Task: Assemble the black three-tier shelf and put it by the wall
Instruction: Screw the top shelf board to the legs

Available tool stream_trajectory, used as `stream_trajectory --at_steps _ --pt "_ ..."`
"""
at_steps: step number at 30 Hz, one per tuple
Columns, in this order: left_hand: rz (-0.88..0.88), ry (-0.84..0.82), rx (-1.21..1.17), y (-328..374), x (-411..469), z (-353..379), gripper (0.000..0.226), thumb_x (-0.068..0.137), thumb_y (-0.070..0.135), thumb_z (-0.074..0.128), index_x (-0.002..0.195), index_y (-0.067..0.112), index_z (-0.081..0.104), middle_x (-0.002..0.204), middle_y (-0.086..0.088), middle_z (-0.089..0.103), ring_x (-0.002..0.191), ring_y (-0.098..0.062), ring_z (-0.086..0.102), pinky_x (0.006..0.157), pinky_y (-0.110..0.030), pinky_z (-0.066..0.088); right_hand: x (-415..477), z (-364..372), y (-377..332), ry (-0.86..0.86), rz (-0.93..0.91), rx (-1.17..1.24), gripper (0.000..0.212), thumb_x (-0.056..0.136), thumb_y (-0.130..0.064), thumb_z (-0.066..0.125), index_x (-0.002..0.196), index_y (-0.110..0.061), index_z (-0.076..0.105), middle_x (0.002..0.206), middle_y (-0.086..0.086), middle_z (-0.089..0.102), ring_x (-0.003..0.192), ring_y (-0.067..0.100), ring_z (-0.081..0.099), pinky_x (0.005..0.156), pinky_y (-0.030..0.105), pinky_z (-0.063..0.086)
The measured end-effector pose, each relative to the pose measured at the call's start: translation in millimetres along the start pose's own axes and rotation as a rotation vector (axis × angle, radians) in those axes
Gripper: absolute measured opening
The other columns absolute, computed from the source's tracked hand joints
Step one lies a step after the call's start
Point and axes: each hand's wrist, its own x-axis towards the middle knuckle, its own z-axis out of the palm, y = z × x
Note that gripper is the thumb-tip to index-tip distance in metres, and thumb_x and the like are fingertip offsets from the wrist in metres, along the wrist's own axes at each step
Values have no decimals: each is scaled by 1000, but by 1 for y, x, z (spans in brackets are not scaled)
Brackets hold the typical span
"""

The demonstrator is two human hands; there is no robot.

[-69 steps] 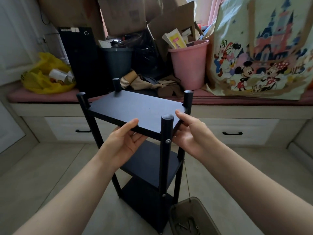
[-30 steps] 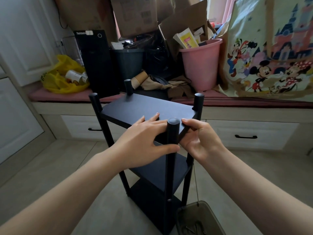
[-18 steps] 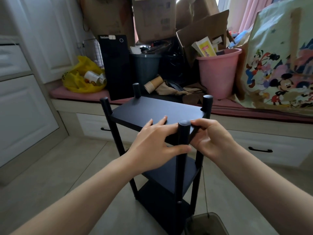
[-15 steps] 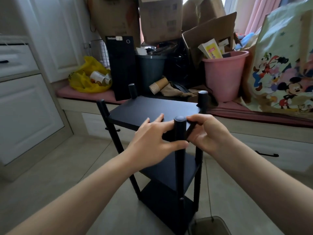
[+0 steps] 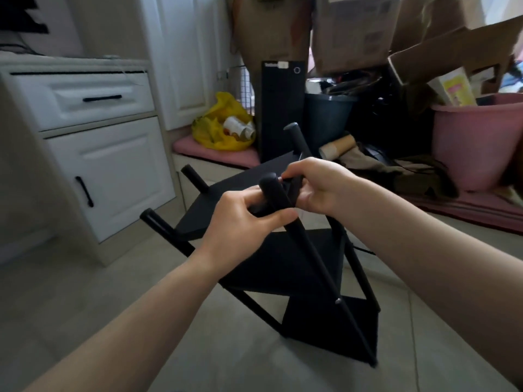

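The shelf [image 5: 297,258] is at the middle of the view, over the floor [image 5: 85,306], tilted hard: its top leans toward 10 o'clock and its lowest tier sits toward 5 o'clock. Whether its feet touch the floor cannot be told. All three boards and four posts are joined. The left hand [image 5: 240,222] grips the near edge of the top board, fingers curled over it and thumb laid across the near post [image 5: 300,244]. The right hand [image 5: 319,185], just at 2 o'clock of the left, grips the same board on the other side of that post, fingers curled round the edge. At 9 o'clock stands a white cabinet [image 5: 113,176]. At 12 o'clock a yellow bag [image 5: 215,128] lies on a pink cushion [image 5: 215,152] beside a black tower [image 5: 283,108], under boxes [image 5: 353,32]. A pink bucket [image 5: 475,142] stands at 2 o'clock.
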Motion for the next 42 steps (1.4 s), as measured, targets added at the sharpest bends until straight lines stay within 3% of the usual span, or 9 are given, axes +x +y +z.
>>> stream_trajectory --at_steps 4,8,13,18,25,29,33,37,42 --pt "-51 62 -58 -16 -11 -33 30 76 36 83 88 62 72 97 21 76 99 6 69 79 -5 48 22 39 16 10 13 -89 37 88 12 52 122 -1 46 94 20 59 63 24 70 57 35 59" --pt "-98 142 -118 -35 -25 -60 30 70 49 86 95 58 74 103 17 77 106 0 70 95 -27 49 38 72 33 7 -10 -236 54 88 9 55 136 -5 35 108 23 60 87 29 67 73 45 60" --pt "-196 237 -209 -58 -42 -80 41 60 53 88 99 49 77 106 8 78 109 -11 71 102 -40 49 50 99 52 -25 10 -414 13 91 8 51 95 1 41 93 24 62 86 34 66 85 52 57" --pt "-272 281 -310 -85 -59 -71 38 64 35 92 100 40 80 110 4 77 111 -10 70 94 -25 53 63 97 80 -35 49 -469 23 92 6 52 80 -2 35 81 21 64 78 33 67 85 54 57" --pt "-419 288 -435 -134 -81 -39 62 60 22 82 120 14 71 109 1 77 105 -7 72 81 -12 53 90 64 134 79 85 -638 31 87 -2 68 111 -1 49 99 19 64 92 35 69 82 51 59" --pt "-556 254 -461 -165 -98 -26 58 61 20 81 118 19 72 99 5 79 91 -1 73 70 -10 52 104 40 173 85 124 -761 26 89 -13 69 103 -8 49 97 14 63 88 28 67 80 45 60" --pt "-699 235 -459 -194 -116 -11 44 72 11 82 113 23 74 100 9 79 90 2 73 64 -8 51 121 18 217 96 174 -862 35 87 -18 70 115 -8 51 99 11 62 86 24 65 77 39 58" --pt "-834 234 -440 -216 -129 1 49 67 26 85 115 29 75 101 10 78 94 -2 72 83 -29 53 135 3 251 103 214 -910 31 87 -19 68 102 -13 42 96 7 58 82 21 61 64 32 52" --pt "-932 250 -447 -238 -142 4 68 51 42 86 116 29 75 108 15 76 108 -6 68 102 -49 47 148 -3 280 102 250 -898 33 88 -20 68 103 -15 39 100 7 55 89 23 60 70 35 53"
